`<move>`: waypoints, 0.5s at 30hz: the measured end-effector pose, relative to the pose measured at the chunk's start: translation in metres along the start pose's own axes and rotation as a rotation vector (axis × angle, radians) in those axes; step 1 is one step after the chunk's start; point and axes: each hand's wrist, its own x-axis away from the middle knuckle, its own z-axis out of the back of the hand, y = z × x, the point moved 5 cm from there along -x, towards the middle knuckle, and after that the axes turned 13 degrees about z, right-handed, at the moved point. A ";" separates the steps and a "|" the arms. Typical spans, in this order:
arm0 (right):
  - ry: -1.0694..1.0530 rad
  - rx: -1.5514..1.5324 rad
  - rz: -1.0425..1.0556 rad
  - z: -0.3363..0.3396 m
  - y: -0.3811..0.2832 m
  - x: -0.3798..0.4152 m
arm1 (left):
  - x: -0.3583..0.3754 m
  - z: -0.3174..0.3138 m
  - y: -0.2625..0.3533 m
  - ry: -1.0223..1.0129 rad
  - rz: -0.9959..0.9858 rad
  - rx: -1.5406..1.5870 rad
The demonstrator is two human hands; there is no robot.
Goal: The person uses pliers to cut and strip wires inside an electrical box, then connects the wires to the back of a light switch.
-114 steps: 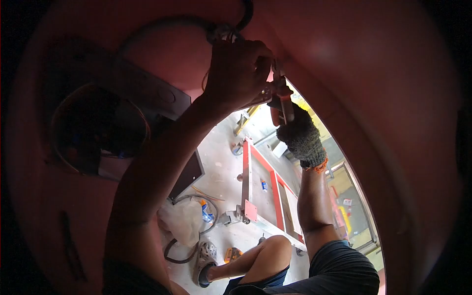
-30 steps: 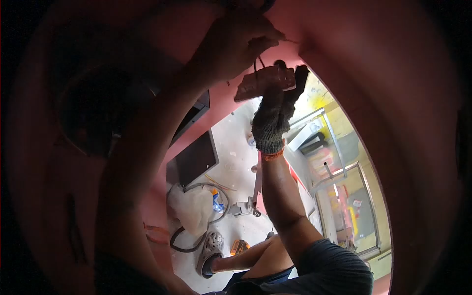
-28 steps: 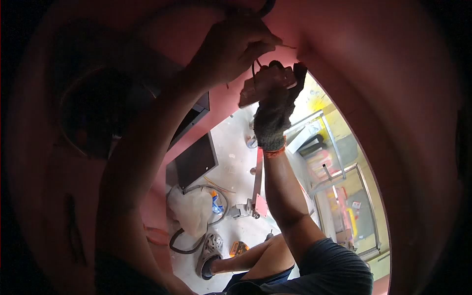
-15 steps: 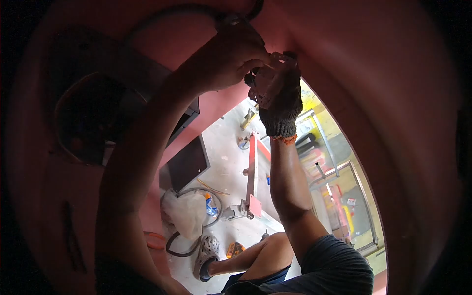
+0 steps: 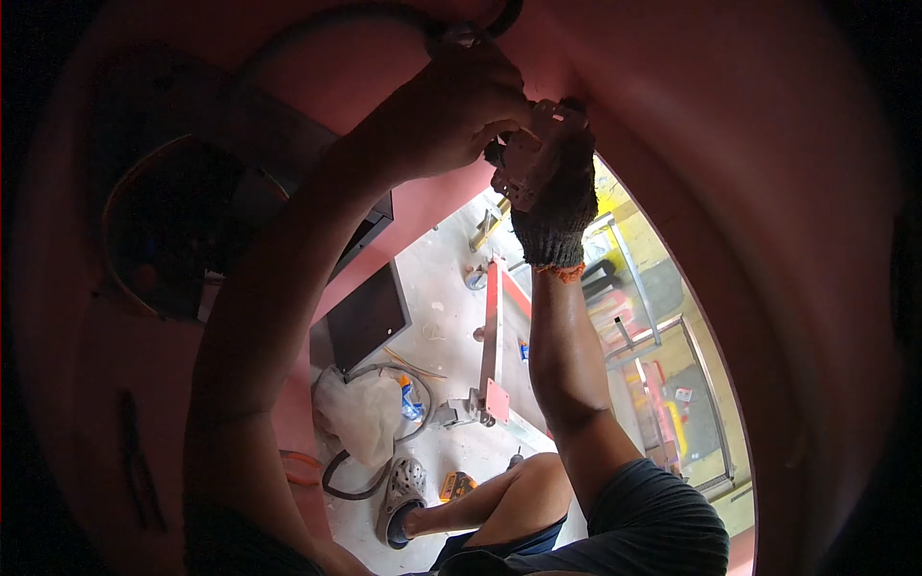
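Note:
My left hand (image 5: 480,101) is bare and reaches up in deep shade, its fingers curled in against the edge of a slotted metal bracket (image 5: 528,163). Its fingertips are partly hidden, so anything small between them cannot be made out. Wrapped round the bracket from the right is my right hand (image 5: 565,187), in a dark knitted glove with an orange cuff. The bracket has holes and slots along its edges and is held up close to a reddish wall. Just above my left hand, a shiny fitting (image 5: 461,36) shows near a dark hose (image 5: 336,17).
Reddish panels (image 5: 807,240) surround an opening onto the floor. Beyond it lie a dark flat panel (image 5: 365,317), a red-and-grey metal frame (image 5: 493,336), a clear plastic bag (image 5: 360,418) and a yellow-black tool (image 5: 458,485). Orange-handled pliers (image 5: 301,468) rest at the lower left.
The gloved right hand and the bracket have shifted very slightly to the right in view. Both hands keep the same grip.

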 end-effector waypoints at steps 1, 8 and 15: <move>-0.092 0.360 0.125 -0.003 -0.008 -0.001 | 0.001 -0.001 0.000 0.002 -0.011 -0.017; -0.325 0.903 0.249 -0.011 -0.011 0.001 | 0.000 -0.003 -0.001 -0.034 0.028 0.010; -0.116 0.087 -0.053 -0.015 -0.012 0.010 | 0.001 0.000 0.000 -0.002 0.007 -0.009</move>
